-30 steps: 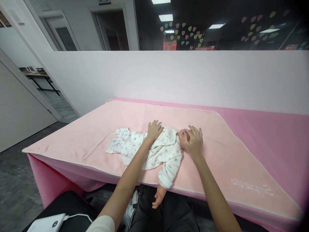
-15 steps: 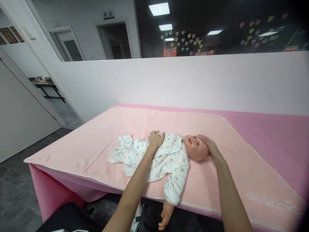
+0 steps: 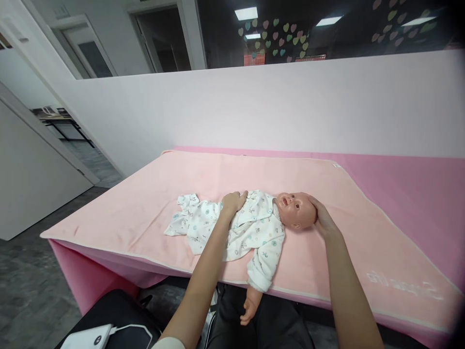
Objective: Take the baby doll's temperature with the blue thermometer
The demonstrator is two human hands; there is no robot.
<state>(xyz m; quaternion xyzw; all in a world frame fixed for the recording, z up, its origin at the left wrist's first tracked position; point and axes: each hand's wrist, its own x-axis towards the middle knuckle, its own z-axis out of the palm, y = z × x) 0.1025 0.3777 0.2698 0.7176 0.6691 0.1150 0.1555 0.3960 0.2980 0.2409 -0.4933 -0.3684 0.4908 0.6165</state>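
Observation:
A baby doll (image 3: 290, 209) in white printed clothes (image 3: 259, 225) lies on its back, its head to the right. Across its waist, my left hand (image 3: 234, 201) rests with the fingers curled over the far side, their tips hidden. The crown of the doll's head sits in my right hand (image 3: 323, 218), whose fingers reach behind the head and are partly hidden. One doll arm (image 3: 251, 304) hangs over the near table edge. Underneath is a light pink blanket (image 3: 138, 203).
A deeper pink cover (image 3: 410, 189) shows beyond the blanket. Behind the table stands a white wall (image 3: 272, 111) with a dark window (image 3: 345, 34) above. At lower left, a white device (image 3: 89, 338) with a cable lies on a black seat (image 3: 116, 310).
The view has tilted down slightly. My left fingers have gone from lying over the doll's waist to curling round its far side. My right hand has slid from the forehead to behind the head.

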